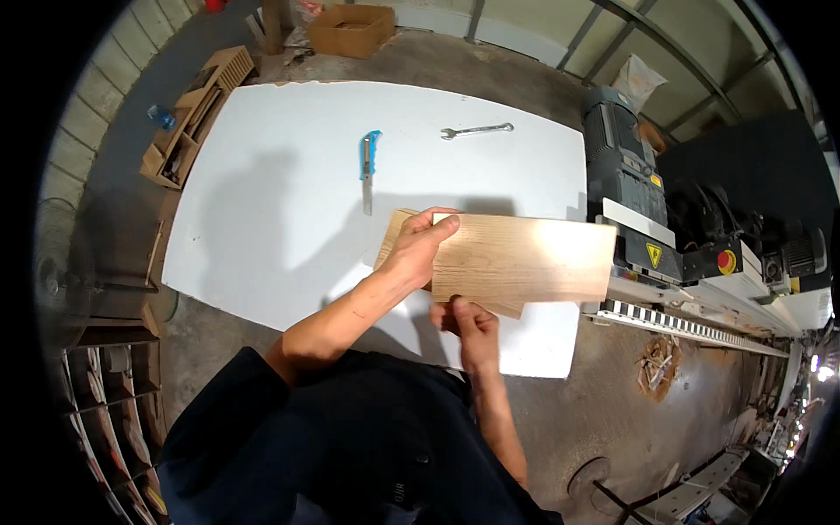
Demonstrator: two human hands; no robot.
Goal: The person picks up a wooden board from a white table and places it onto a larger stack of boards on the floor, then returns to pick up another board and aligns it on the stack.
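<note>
A light wood-grain board (525, 259) is held up above the white table, its long side running left to right. My left hand (420, 247) grips its left end, thumb on the face and fingers behind. At the lower edge near that end, my right hand (469, 328) pinches the board between thumb and fingers. Behind and below it lies another wood-grain board (390, 234), mostly hidden. Farther off on the table are a blue utility knife (369, 162) with its blade out and a silver combination wrench (477, 131).
The white tabletop (262, 210) has its front edge at my body. Along its right side stands a machine with a grey motor (617, 131) and a red stop button (726, 261). A cardboard box (352, 31) sits on the floor beyond; a wooden rack (194, 118) is at left.
</note>
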